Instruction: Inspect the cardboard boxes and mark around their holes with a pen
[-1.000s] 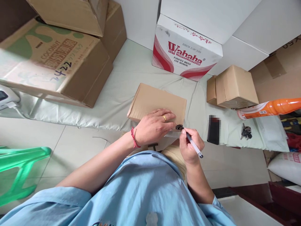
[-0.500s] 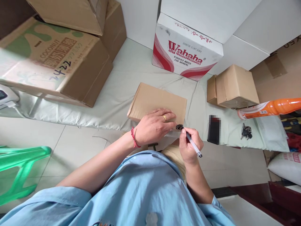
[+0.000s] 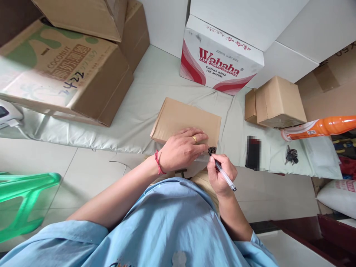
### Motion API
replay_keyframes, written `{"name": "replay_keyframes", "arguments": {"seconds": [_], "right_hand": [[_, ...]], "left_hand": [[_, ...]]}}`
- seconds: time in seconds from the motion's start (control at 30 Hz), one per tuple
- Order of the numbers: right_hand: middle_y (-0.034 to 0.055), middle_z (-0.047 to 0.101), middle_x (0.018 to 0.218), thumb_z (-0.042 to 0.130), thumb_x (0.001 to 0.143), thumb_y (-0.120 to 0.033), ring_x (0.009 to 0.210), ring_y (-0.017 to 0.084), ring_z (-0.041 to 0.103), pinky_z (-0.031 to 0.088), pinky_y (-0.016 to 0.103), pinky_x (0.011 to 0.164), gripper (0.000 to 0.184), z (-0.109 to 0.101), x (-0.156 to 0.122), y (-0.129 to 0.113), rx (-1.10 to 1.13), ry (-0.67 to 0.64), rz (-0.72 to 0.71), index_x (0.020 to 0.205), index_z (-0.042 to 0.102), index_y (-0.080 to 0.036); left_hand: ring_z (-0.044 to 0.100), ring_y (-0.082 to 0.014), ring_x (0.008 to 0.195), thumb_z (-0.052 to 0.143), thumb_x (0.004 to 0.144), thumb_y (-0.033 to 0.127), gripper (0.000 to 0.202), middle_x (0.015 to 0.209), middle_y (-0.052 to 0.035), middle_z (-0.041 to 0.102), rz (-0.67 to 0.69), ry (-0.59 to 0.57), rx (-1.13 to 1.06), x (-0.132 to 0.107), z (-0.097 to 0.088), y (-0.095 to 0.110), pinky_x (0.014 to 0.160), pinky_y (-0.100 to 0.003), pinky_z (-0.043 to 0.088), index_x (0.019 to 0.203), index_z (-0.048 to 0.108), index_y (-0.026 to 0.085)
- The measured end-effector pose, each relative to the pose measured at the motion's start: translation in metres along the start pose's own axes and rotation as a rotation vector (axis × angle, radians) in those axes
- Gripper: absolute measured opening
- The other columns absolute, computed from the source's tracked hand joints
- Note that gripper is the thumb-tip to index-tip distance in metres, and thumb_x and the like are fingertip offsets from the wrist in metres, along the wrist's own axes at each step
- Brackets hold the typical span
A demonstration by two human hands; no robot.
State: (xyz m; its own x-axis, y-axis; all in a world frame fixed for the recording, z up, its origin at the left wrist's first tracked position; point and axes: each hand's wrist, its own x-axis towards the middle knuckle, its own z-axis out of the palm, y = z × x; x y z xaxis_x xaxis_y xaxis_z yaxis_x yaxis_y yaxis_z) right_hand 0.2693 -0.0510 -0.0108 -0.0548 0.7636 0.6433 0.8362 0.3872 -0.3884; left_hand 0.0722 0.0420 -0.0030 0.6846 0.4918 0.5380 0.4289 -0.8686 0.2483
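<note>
A small brown cardboard box (image 3: pixel 189 116) lies at the front edge of the cloth-covered table. My left hand (image 3: pixel 183 148) rests flat on its near part, fingers stretched to the right, with a ring and a red cord bracelet. In my right hand (image 3: pixel 222 172) is a pen (image 3: pixel 226 177), pinched near its front end. The pen points up and left at a scribbled black patch (image 3: pixel 211 150) on the box's near right corner. My left fingertips lie right beside that patch. The pen's tip is hard to make out against the dark patch.
A large coconut carton (image 3: pixel 66 74) stands at the left and a Wahaha water carton (image 3: pixel 222 59) at the back. To the right are small boxes (image 3: pixel 279 102), a black phone-like object (image 3: pixel 252 154), keys (image 3: pixel 291 155) and an orange bottle (image 3: pixel 322 127). A green stool (image 3: pixel 30 193) stands on the floor.
My right hand and the pen have shifted slightly left and down. The left hand and the box have stayed where they were.
</note>
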Motion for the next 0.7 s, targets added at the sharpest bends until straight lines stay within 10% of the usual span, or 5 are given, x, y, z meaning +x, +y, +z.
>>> {"name": "replay_keyframes", "arguments": {"seconds": [0.7], "right_hand": [[-0.0031,0.064,0.065,0.065,0.104,-0.042,0.056,0.013,0.061,0.051,0.025,0.057,0.023,-0.01,-0.008,0.018,0.212,0.093,0.495,0.095,0.069,-0.021]], "left_hand": [[0.069,-0.0273,0.13,0.059,0.108,0.022,0.022,0.134,-0.0065,0.079,-0.015,-0.031,0.0,0.0,0.0,0.0,0.106,-0.04,0.055,0.113,0.081,0.024]]}}
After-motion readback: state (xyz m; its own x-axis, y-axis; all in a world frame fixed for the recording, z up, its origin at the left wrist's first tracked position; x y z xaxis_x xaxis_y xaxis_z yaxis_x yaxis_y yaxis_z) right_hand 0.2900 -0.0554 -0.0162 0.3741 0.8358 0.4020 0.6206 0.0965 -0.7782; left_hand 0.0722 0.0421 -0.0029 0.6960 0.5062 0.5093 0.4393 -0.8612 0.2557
